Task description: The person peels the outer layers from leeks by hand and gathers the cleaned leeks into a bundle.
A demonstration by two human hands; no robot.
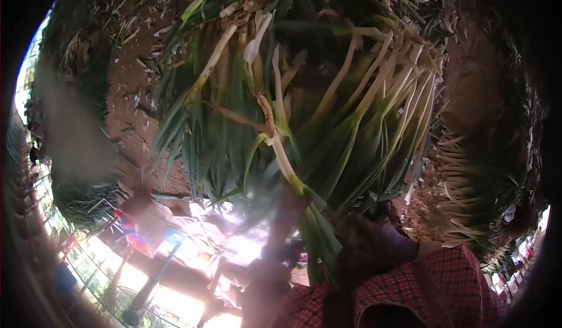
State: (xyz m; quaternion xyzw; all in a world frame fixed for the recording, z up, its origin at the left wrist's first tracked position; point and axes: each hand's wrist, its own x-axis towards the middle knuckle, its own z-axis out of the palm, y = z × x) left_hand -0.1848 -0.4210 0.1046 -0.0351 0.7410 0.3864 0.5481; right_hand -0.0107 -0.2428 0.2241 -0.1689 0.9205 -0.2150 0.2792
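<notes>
A long green onion (283, 157), with a pale stalk and brown root end, slants across the middle of the view. Its green leaves hang down toward the plaid clothing. Dark and blurred, my left hand (284, 214) closes around the onion where stalk meets leaves. What seems to be my right hand (372, 243) is a dark smear beside a red checked sleeve (436, 278); its fingers do not show. Beyond the held stalk lies a big pile of green onions (374, 99), their pale ends pointing up and away and their green leaves spreading toward me.
Bare brown soil (137, 94) strewn with dry scraps runs along the left. A row of more onions (459, 181) lies at the right. At lower left stand a red and blue box (140, 231) and a pole (153, 281), near glaring light.
</notes>
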